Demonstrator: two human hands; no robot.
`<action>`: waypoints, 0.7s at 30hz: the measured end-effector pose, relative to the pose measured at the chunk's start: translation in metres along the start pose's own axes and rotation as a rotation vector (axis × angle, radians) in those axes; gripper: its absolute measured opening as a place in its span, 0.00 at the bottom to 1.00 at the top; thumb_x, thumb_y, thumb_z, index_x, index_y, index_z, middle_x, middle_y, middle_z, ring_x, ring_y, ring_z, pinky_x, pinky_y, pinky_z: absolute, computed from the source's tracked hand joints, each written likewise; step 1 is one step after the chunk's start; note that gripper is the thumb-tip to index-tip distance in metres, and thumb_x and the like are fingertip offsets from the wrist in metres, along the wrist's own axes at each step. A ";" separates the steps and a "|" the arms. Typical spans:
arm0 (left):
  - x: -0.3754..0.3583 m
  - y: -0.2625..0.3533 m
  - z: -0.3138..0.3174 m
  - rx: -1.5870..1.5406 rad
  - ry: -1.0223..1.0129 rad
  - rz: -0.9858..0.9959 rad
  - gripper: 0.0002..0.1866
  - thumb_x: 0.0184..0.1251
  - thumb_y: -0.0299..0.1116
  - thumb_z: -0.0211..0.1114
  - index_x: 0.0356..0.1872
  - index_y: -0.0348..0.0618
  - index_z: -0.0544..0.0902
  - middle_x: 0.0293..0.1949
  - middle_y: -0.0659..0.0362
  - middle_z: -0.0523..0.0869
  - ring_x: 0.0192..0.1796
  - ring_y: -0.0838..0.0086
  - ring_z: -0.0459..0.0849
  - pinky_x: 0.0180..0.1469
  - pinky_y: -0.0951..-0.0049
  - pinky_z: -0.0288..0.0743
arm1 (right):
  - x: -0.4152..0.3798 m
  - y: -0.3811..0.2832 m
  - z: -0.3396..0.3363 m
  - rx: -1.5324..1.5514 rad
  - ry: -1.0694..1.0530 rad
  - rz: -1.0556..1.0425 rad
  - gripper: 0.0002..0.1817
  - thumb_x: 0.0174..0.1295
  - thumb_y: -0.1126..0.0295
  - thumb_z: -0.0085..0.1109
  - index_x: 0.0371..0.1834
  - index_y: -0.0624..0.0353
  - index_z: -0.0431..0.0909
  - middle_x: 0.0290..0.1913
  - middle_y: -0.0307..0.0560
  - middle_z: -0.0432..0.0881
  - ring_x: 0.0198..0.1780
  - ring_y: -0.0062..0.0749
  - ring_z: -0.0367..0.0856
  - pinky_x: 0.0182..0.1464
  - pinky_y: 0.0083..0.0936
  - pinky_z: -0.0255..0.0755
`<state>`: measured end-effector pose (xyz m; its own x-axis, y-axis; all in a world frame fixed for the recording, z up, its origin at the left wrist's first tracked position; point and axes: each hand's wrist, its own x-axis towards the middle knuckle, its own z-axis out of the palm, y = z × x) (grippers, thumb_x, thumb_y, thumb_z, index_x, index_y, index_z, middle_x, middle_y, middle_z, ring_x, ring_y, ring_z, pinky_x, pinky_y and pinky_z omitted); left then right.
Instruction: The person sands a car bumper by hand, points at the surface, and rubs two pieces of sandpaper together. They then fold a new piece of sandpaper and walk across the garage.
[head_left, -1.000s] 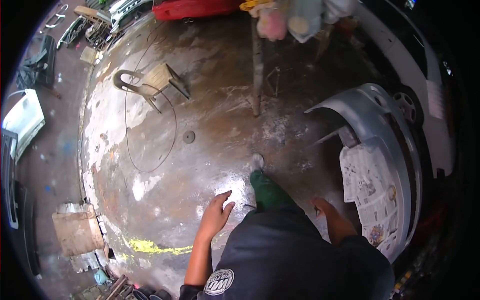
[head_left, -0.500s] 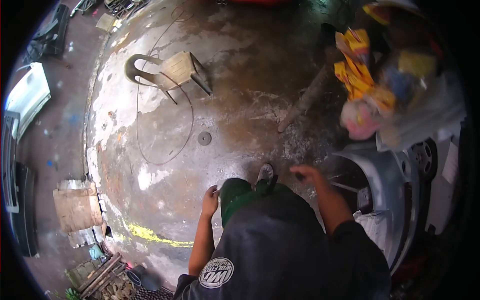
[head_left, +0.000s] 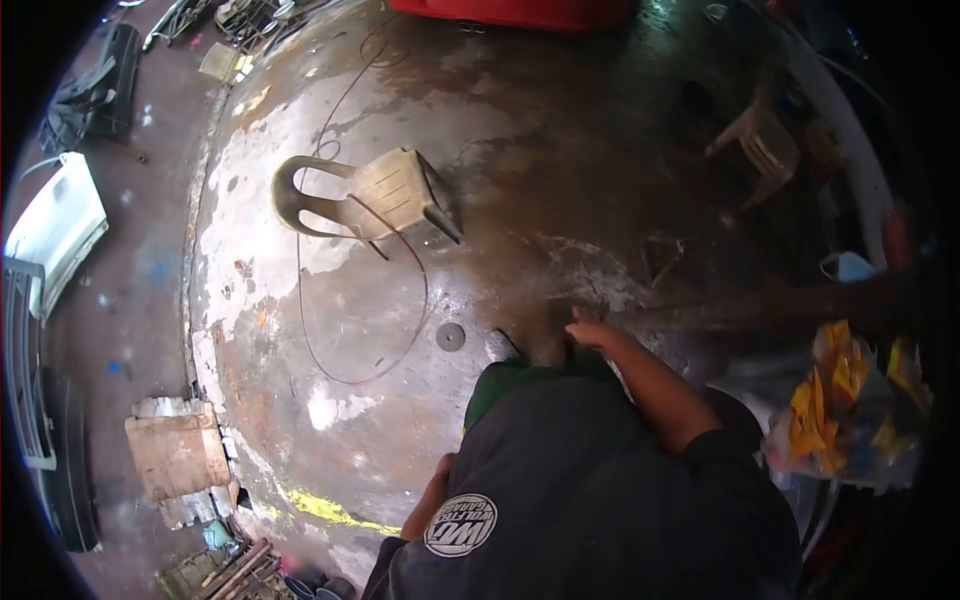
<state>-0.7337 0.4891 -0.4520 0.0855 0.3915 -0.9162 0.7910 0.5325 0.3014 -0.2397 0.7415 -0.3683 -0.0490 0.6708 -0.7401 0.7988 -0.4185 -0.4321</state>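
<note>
My right hand (head_left: 592,330) is held out in front of my body over the concrete floor, its fingers curled. Whatever may be inside them is too dark and blurred to make out. My left hand (head_left: 440,478) hangs low beside my dark shirt (head_left: 590,480), which hides its fingers. Close ahead, a round grey disc (head_left: 450,337) with a centre hole lies on the floor. Beyond it stands a beige plastic armchair (head_left: 385,190), with a thin hose (head_left: 425,290) looped around and across it.
At right are yellow and clear plastic bags (head_left: 835,410) and a second plastic chair (head_left: 765,150). A red vehicle part (head_left: 520,8) is at the top. Car panels (head_left: 60,230) and a flattened cardboard piece (head_left: 180,450) lie left; wooden sticks (head_left: 240,570) are lower left.
The view has turned and moved, so the bags now appear lower at right and the second chair shows. My left hand has dropped back beside my body; my right hand stays in front.
</note>
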 end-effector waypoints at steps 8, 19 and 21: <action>0.128 0.206 -0.249 0.127 0.425 0.210 0.22 0.71 0.48 0.58 0.55 0.42 0.81 0.53 0.41 0.85 0.58 0.47 0.82 0.62 0.55 0.74 | 0.078 0.089 -0.049 0.046 0.300 0.057 0.19 0.72 0.63 0.44 0.57 0.64 0.75 0.61 0.70 0.75 0.61 0.64 0.75 0.63 0.49 0.70; 0.203 0.437 -0.284 -0.169 0.293 0.241 0.11 0.68 0.33 0.51 0.37 0.39 0.81 0.40 0.41 0.84 0.40 0.45 0.83 0.47 0.49 0.78 | 0.167 0.191 -0.106 0.215 0.309 0.221 0.14 0.72 0.68 0.44 0.50 0.66 0.78 0.48 0.66 0.81 0.52 0.59 0.79 0.68 0.50 0.62; 0.252 0.428 -0.250 0.748 0.131 0.458 0.19 0.75 0.38 0.44 0.48 0.39 0.82 0.53 0.40 0.84 0.55 0.48 0.84 0.53 0.49 0.79 | 0.186 0.221 -0.147 0.204 0.355 0.147 0.13 0.72 0.69 0.45 0.49 0.65 0.78 0.47 0.65 0.81 0.50 0.58 0.79 0.70 0.48 0.61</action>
<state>-0.5246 1.0032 -0.4881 0.4569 0.5531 -0.6967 0.8891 -0.3094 0.3374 0.0157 0.8632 -0.5258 0.2941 0.7493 -0.5933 0.6455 -0.6135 -0.4549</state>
